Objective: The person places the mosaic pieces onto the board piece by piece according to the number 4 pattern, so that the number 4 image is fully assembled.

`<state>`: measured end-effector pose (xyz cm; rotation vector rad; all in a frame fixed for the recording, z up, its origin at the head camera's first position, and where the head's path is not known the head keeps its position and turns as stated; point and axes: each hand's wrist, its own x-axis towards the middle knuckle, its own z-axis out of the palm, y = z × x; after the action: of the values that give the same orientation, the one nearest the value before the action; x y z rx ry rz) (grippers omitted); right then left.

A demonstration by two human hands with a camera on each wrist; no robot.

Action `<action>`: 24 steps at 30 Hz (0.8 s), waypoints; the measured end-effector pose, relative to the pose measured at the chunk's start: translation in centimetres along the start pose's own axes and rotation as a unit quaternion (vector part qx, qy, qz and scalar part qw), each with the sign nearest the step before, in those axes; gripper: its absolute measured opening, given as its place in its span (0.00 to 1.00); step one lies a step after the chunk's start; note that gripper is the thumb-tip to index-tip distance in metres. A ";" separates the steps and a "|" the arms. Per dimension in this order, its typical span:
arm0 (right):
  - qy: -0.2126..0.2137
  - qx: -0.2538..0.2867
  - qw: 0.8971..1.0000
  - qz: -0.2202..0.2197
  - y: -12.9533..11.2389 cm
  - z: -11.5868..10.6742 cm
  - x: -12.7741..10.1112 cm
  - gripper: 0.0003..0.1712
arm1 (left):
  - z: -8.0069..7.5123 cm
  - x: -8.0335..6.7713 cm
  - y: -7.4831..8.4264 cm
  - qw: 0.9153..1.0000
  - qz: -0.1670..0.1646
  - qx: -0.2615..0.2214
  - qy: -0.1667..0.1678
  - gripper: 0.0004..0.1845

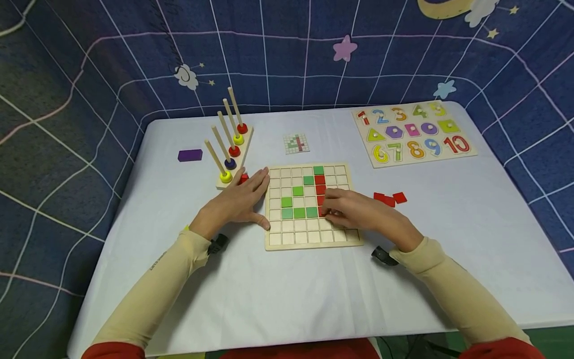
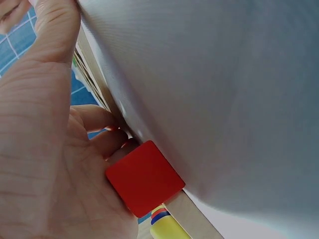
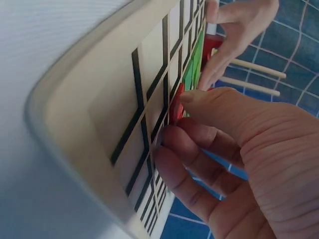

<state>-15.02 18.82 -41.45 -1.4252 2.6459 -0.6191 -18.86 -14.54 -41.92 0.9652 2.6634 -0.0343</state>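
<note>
A wooden grid board (image 1: 287, 239) holds green tiles (image 1: 298, 191) in a stepped line and a row, with a column of red tiles (image 1: 319, 179) beside them. My left hand (image 1: 239, 199) rests at the board's left edge, fingers extended. Close by that palm is a red square block (image 2: 145, 178), partly covered by the hand in the head view. With thumb and fingertips, my right hand (image 1: 352, 209) pinches a red tile (image 3: 176, 104) at the lower end of the red column, right at the grid.
Several loose red tiles (image 1: 389, 199) lie right of the board. Behind it is a small pattern card (image 1: 296, 143). A peg stand (image 1: 244, 149) with colored rings and a purple block (image 1: 190, 155) are at the left; a number puzzle (image 1: 414, 133) is at back right.
</note>
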 end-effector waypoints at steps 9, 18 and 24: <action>0.014 -0.013 0.998 0.058 0.8 -2.5 -3.1 0.07 | 0.0 0.0 0.0 1.000 0.003 -0.006 0.007 0.74; 0.034 -0.028 0.993 0.107 2.1 -3.7 -6.3 0.08 | 0.1 0.1 -0.1 1.000 0.004 -0.004 0.010 0.74; 0.037 -0.047 0.988 0.143 3.2 -3.8 -7.7 0.10 | 0.1 0.1 -0.1 1.000 0.002 -0.010 0.002 0.74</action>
<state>-14.08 27.86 -40.13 -1.0280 2.8971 -0.5312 -19.01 -14.54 -42.03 0.9658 2.6612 -0.0057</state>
